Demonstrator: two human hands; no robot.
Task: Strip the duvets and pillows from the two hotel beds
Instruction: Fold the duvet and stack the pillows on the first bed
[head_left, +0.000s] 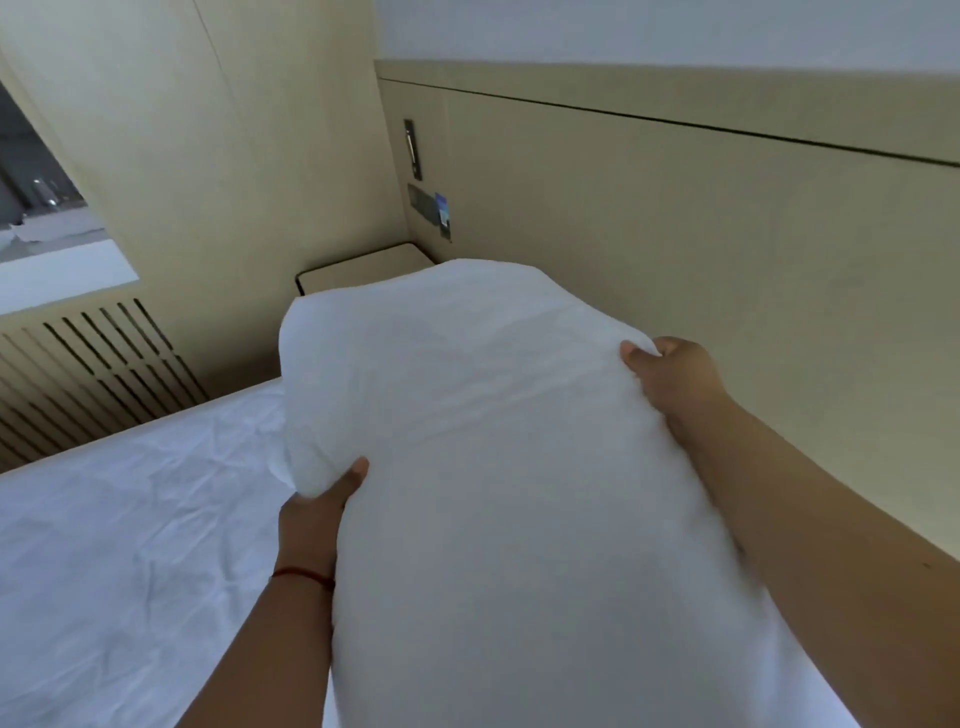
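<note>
A large white pillow (493, 441) fills the middle of the head view, lifted off the bed and held lengthwise in front of me. My left hand (319, 512) grips its lower left edge from underneath, thumb on top. My right hand (670, 374) pinches its right edge near the headboard. The bed (119, 530) below and to the left shows only a wrinkled white sheet; I see no duvet on it. The pillow hides the head end of the mattress.
A beige padded headboard (701, 234) runs along the right. A small bedside table (363, 267) stands in the corner behind the pillow, under a wall switch panel (428, 205). A slatted radiator cover (93, 369) and a window (41, 218) are at left.
</note>
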